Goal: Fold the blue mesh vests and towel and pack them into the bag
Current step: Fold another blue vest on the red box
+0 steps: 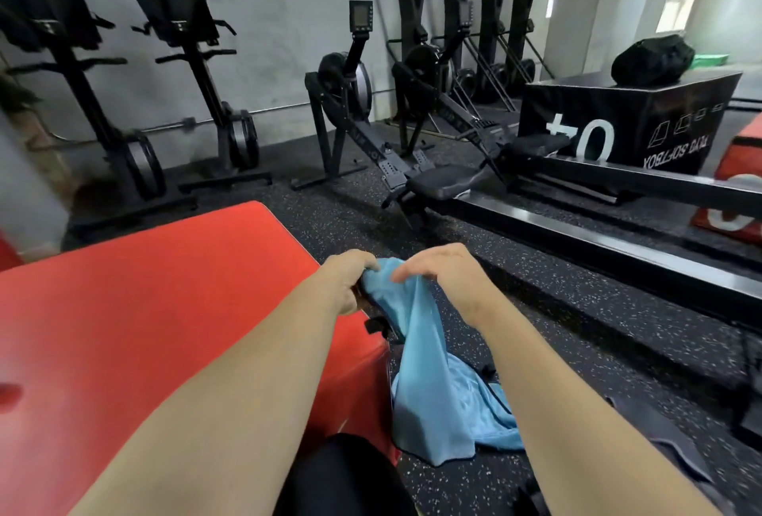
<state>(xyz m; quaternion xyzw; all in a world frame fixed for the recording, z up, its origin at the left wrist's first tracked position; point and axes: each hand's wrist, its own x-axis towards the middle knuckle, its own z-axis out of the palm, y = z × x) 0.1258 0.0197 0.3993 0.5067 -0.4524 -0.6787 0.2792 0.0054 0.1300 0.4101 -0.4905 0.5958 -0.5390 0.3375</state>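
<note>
Blue cloth (429, 371) hangs off the far right corner of the red box (144, 330), just beyond that box's right edge, and its lower part lies bunched on the speckled floor (556, 309) against the box's right side.

Well beyond the red box, to its far left, two black upright machines (194, 62) stand against the grey wall. The red box itself fills the left of my view, its padded top bare where I can see it.

At the box's far right corner, my left grip (348, 282) is closed on the top of the cloth, fingers curled round the gathered edge. Something dark is caught under that hand too, but I cannot tell what it is. Just below it, a black strap (373, 326) with a buckle sits against the box's corner.

Right of the box, just past the cloth's top, my right grip (451, 278) has its fingers curled down and pinches the same upper edge. The two hands are near each other, with the cloth's peak between them and its length dropping below my right wrist.

Further right of the box, a rowing machine (354, 103) stands on the floor, and its long black rail (577, 235) runs across behind my right hand, apart from the cloth. Beyond that rail, well away from the red box, a black box (643, 124) carries a black bundle (651, 60) on top. A second red block (738, 169) shows at the far right edge.
</note>
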